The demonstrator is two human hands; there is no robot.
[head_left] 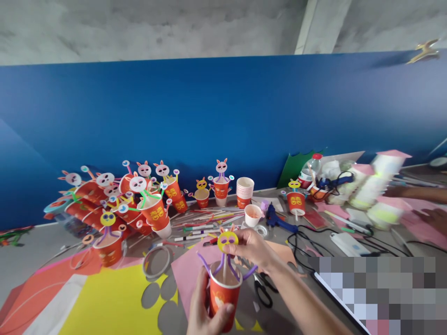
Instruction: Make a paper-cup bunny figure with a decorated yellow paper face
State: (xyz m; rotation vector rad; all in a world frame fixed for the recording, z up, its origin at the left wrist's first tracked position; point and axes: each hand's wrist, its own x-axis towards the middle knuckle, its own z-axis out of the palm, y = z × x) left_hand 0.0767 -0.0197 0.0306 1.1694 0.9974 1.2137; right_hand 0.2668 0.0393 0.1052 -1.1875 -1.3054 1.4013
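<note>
In front of me, my left hand [202,304] is wrapped round an orange-red paper cup [224,289] with a white rim. Purple pipe cleaners [219,266] and a pale stick rise out of the cup, and two purple ends bend outward over its rim. At their top is a yellow paper animal face [226,241] with ears and purple eyes. My right hand [252,249] pinches this face at its right side between thumb and fingers. Just right of the cup, black scissors [263,289] lie partly behind my right forearm.
Finished cups with animal faces [153,209] crowd the left. Behind lie scattered markers [200,231], a stack of cups [245,190], and a blue glue gun [281,221] with cables. Yellow paper [108,298] with cut-out circles covers the front left. Another person's hand [433,221] is at far right.
</note>
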